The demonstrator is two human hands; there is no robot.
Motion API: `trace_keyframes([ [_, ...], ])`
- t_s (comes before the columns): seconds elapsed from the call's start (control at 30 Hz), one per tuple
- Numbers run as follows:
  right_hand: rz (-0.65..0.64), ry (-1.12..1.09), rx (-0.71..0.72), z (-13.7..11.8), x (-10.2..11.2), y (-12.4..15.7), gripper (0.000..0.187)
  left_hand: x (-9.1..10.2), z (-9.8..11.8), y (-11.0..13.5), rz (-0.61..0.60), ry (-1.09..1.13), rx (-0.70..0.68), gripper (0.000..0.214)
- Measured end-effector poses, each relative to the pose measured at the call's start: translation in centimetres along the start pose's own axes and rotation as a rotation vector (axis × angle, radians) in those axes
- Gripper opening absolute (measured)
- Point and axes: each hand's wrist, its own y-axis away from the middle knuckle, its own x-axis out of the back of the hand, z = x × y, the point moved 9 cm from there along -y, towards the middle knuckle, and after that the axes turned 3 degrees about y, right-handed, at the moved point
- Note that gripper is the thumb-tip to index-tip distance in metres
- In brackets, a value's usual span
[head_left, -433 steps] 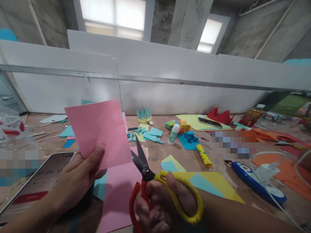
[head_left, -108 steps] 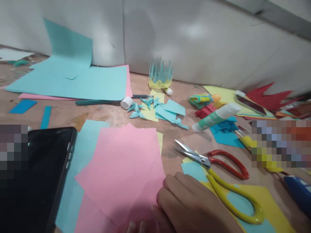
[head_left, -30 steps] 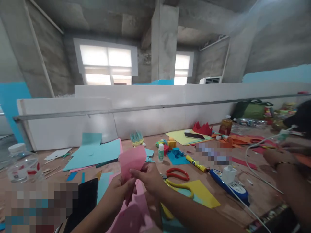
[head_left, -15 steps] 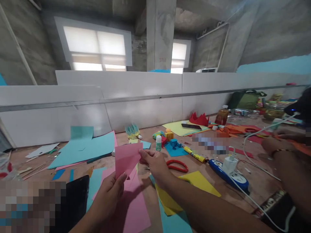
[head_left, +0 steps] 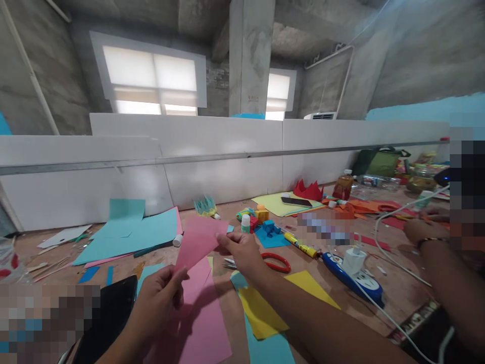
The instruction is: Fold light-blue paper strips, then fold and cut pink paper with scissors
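A small piece of pink paper [head_left: 200, 237] is stretched between my two hands above the table. My left hand [head_left: 161, 293] pinches its lower left corner between thumb and fingers. On its right edge, the fingertips of my right hand [head_left: 240, 250] grip the paper. Beneath my hands lies a larger pink sheet [head_left: 208, 323]. Scissors with red handles [head_left: 278, 263] rest just behind my right hand, their blades partly hidden by it. Under my right forearm are a yellow sheet [head_left: 261, 316] and a light blue sheet [head_left: 271, 349].
A glue stick [head_left: 245, 223], a yellow marker [head_left: 301, 245] and a blue power strip [head_left: 354, 280] with a white cable lie to the right. Blue sheets [head_left: 151, 232] lie at the left, beside a dark tablet-like device [head_left: 109, 318]. Another person's arm [head_left: 439, 273] reaches in from the right.
The pink paper has turned and tilted between my hands, with its lower corner now further left. My left hand has shifted slightly left and down, and my view has moved a little.
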Motion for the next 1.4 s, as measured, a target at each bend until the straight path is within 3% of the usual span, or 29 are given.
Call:
trace_keyframes([
  [0.13, -0.171, 0.079, -0.024, 1.0, -1.6, 0.2, 0.042, 3.6, 1.4, 0.0, 0.284, 0.176, -0.138, 0.036],
  [0.2, -0.204, 0.028, -0.044, 1.4, -2.5, 0.8, 0.042, 4.0, 1.4, 0.1, 0.318, 0.307, -0.145, 0.037],
  [0.3, -0.193, -0.058, -0.030, 1.1, -3.4, 1.8, 0.040, 1.4, 1.3, 0.0, 0.111, 0.290, -0.092, 0.042],
  [0.4, -0.294, -0.081, 0.010, 0.5, -4.9, 2.9, 0.036, -1.3, 1.2, 0.7, -0.089, 0.114, -0.083, 0.043],
  [0.5, -0.364, -0.094, 0.008, 0.4, -5.5, 3.5, 0.039, -1.5, 1.3, 1.1, -0.102, 0.019, -0.122, 0.047],
  [0.67, -0.368, -0.041, 0.023, 0.4, -5.3, 3.3, 0.037, -0.4, 1.4, 1.1, -0.045, -0.097, -0.158, 0.047],
  [0.87, -0.400, 0.040, 0.023, 0.1, -5.8, 3.3, 0.049, -1.0, 1.4, 1.2, -0.109, -0.102, -0.147, 0.045],
  [0.93, -0.451, 0.243, 0.078, -1.8, -5.0, 3.5, 0.050, -1.0, 1.5, 1.1, -0.098, -0.084, -0.158, 0.045],
  [1.03, -0.351, 0.909, 0.155, -5.2, -0.7, 2.8, 0.042, -0.1, 1.4, 0.4, -0.027, 0.012, -0.139, 0.046],
  [1.13, -0.389, 1.519, -0.032, -4.8, 4.2, 2.1, 0.041, 0.7, 0.9, -0.4, 0.010, 0.135, -0.084, 0.046],
  [1.23, -0.509, 1.708, -0.166, -2.2, 6.6, 2.2, 0.038, 1.2, 0.7, -0.8, 0.015, 0.142, -0.055, 0.045],
  [1.4, -0.415, 1.728, -0.144, -0.6, 6.8, 2.7, 0.041, 1.7, 1.3, -0.9, 0.057, 0.151, -0.093, 0.043],
])
